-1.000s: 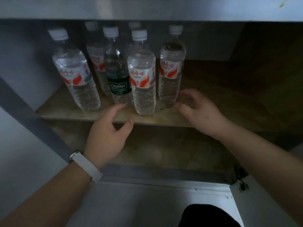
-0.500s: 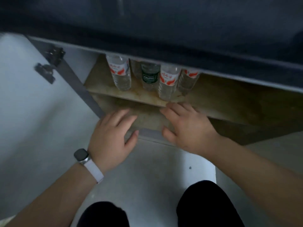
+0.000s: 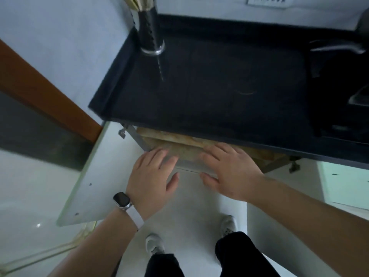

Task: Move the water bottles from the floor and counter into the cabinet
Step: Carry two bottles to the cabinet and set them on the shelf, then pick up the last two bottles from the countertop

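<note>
Black worktop (image 3: pixel 219 80) now hides the bottles seen a moment ago, while left hand (image 3: pixel 151 180) and right hand (image 3: pixel 231 172) still hover flat before the cabinet (image 3: pixel 175 139), grips released.

Perforated metal utensil holder (image 3: pixel 151 35) upright, top centre. Socket strip (image 3: pixel 266 0) on wall, top right. Faucet spout (image 3: pixel 335 47) right edge, blurred. Brown door frame (image 3: pixel 40 92) left.

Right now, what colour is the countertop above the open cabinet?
The countertop is black and plain; the head view shows it best, from above.
</note>
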### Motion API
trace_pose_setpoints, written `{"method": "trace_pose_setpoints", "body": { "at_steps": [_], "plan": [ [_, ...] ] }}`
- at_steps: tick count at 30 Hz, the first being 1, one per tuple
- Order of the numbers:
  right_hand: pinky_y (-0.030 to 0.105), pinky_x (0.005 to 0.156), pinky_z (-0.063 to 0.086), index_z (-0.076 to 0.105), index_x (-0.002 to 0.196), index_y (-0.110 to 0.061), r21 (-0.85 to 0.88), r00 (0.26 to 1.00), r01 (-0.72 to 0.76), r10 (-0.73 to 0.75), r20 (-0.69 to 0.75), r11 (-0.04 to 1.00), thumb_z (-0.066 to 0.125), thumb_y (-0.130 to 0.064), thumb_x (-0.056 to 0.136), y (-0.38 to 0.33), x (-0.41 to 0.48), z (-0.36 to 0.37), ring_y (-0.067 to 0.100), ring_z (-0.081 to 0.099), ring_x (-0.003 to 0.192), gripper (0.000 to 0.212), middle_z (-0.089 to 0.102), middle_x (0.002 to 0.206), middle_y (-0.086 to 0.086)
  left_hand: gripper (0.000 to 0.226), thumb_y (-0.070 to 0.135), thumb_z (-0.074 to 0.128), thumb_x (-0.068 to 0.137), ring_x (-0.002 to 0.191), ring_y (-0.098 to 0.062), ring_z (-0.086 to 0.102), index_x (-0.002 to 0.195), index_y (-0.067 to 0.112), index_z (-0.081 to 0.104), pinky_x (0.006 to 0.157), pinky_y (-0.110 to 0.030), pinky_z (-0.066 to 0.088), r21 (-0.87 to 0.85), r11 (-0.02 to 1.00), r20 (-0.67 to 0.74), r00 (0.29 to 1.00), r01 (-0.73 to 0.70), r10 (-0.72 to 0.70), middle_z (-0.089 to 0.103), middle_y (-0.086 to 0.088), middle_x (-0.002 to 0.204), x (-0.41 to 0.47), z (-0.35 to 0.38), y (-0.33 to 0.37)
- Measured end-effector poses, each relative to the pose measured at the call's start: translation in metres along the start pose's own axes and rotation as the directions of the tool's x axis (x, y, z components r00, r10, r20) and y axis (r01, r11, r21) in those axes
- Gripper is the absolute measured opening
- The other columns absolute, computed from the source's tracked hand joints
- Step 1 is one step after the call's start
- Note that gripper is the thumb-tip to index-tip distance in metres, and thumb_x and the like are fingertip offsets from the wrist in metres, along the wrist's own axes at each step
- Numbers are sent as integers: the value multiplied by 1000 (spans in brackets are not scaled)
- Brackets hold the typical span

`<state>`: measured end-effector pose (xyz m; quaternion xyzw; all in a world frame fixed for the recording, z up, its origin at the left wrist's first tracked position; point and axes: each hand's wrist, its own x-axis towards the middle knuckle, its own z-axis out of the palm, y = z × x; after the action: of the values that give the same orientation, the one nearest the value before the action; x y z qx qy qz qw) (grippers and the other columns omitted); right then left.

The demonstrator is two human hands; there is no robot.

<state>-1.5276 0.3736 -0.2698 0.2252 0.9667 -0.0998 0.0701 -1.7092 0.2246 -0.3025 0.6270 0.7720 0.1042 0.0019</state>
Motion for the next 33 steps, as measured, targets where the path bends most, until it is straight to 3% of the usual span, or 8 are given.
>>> {"method": "trace_pose_setpoints", "body": {
  "at_steps": [7,13,22,33],
  "plan": [
    [41,100,44,49,137,-25,-110,996,-36,27,-82,993,39,-52,93,-12,-39,-84,24,48,126,52,51,139,-2,44,38,52,89,121,-31,58,120,13,70,101,-43,40,19,989,-107,984,-145,146,66,-9,125,12,-79,17],
    [44,90,53,61,128,-20,-141,952,-210,169,-256,968,38,-52,89,-50,-76,-115,26,59,114,55,63,126,1,47,38,51,90,124,-32,56,127,15,67,104,-51,44,9,948,-192,930,-318,314,66,-11,128,20,-125,13],
    [40,99,46,55,136,-24,-144,812,-523,440,-383,840,37,-56,92,-87,-164,-141,24,52,124,57,58,135,-2,48,42,50,91,125,-31,58,129,17,66,105,-50,45,-17,812,-268,785,-583,558,66,-9,130,27,-155,53],
    [42,102,43,54,134,-26,-54,630,-729,637,-445,683,34,-53,93,-70,-301,-148,26,53,125,53,58,135,-2,47,42,52,92,124,-32,59,129,17,67,101,-52,49,-69,630,-318,616,-773,721,67,-10,129,36,-164,200]
  ]
}}
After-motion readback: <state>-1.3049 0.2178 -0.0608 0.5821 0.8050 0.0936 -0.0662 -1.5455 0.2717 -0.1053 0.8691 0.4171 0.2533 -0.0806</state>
